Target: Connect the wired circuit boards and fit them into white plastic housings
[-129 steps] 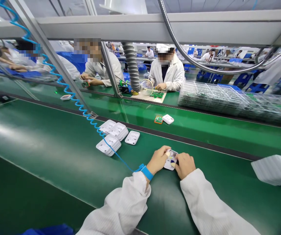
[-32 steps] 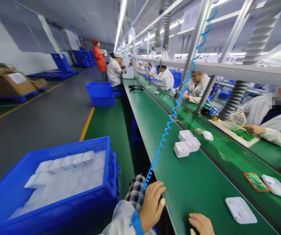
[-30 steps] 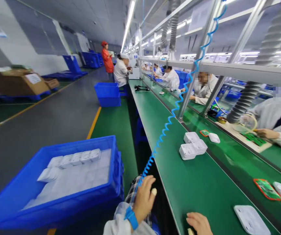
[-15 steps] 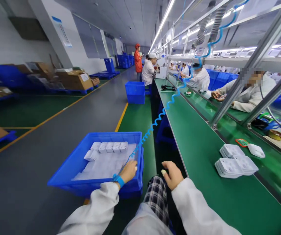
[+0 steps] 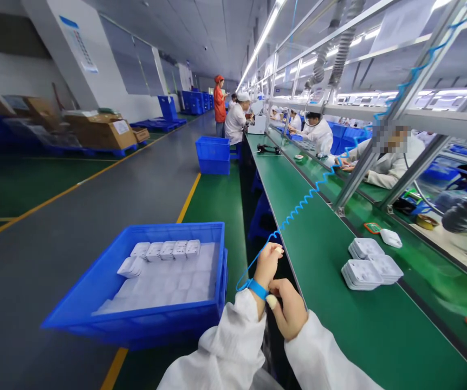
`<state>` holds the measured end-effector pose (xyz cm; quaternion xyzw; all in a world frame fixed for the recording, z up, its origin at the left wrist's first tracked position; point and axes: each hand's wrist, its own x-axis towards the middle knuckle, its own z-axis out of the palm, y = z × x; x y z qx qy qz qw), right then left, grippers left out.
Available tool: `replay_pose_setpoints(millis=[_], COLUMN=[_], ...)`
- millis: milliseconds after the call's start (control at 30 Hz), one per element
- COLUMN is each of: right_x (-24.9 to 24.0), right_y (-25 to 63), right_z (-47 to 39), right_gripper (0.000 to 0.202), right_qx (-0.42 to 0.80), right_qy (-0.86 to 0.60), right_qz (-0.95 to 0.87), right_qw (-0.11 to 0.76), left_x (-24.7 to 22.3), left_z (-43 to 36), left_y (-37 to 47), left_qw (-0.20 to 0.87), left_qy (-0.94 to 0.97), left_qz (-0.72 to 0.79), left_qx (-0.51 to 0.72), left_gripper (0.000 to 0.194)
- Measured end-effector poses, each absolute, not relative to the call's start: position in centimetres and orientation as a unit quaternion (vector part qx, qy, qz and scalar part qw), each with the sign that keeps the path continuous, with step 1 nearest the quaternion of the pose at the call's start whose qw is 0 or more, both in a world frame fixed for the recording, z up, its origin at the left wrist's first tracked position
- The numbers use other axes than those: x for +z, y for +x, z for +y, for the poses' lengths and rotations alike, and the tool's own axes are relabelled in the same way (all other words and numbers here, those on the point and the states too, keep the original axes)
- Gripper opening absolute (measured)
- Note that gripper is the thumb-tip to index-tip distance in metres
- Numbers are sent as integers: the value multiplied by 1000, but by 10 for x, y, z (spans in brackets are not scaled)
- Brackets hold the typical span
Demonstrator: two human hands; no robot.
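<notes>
My left hand (image 5: 266, 264) is raised at the near edge of the green conveyor belt (image 5: 331, 330), fingers curled, with nothing in it. A blue wrist strap (image 5: 257, 288) circles its wrist, and a coiled blue cord (image 5: 306, 199) runs from it up to the frame. My right hand (image 5: 289, 313) sits just below, its capped thumb touching the strap; its fingers are hidden. To the left on the floor stands a blue bin (image 5: 136, 322) holding a row of white socket housings (image 5: 164, 250) on white sheets. Stacks of white covers (image 5: 365, 266) lie on the belt to the right.
A small circuit board (image 5: 372, 227) and a white part (image 5: 390, 237) lie on the far lane. Co-workers in white coats (image 5: 383, 162) sit across the line. A person in red (image 5: 219, 103) stands far down the aisle, near another blue bin (image 5: 213, 154). Cardboard boxes (image 5: 101, 130) line the left wall.
My left hand has pulled back from the blue bin to the belt edge. My right hand has moved in against the left wrist. My view has swung slightly right.
</notes>
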<state>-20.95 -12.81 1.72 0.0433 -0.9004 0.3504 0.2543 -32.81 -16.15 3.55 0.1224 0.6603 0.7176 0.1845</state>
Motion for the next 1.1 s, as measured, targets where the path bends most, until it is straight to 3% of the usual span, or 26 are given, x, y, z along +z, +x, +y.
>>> replay_pose_setpoints(millis=[233, 400, 533, 767, 967, 1033, 1100], right_x=[14, 34, 52, 61, 78, 87, 103], right_y=[-178, -163, -140, -95, -77, -70, -62], right_z=[-123, -93, -71, -85, -94, -78, -53], right_gripper=[18, 28, 31, 22, 15, 15, 16], right_qx=[241, 70, 68, 47, 72, 51, 54], right_qy=[21, -102, -178, -60, 5, -71, -180], right_qz=[-943, -943, -923, -928, -937, -934, -921], right_qw=[228, 310, 335, 364, 342, 347, 340], left_x=[35, 46, 72, 81, 79, 80, 77], left_z=[-137, -142, -160, -196, -221, -224, -224], left_y=[-298, -271, -233, -180, -157, -153, -155], left_qw=[198, 186, 111, 179, 208, 209, 232], left_qy=[165, 274, 441, 470, 503, 537, 642], left_qz=[674, 770, 760, 667, 648, 645, 573], left_qx=[692, 545, 465, 549, 533, 502, 453], left_gripper=[14, 18, 20, 27, 66, 71, 60])
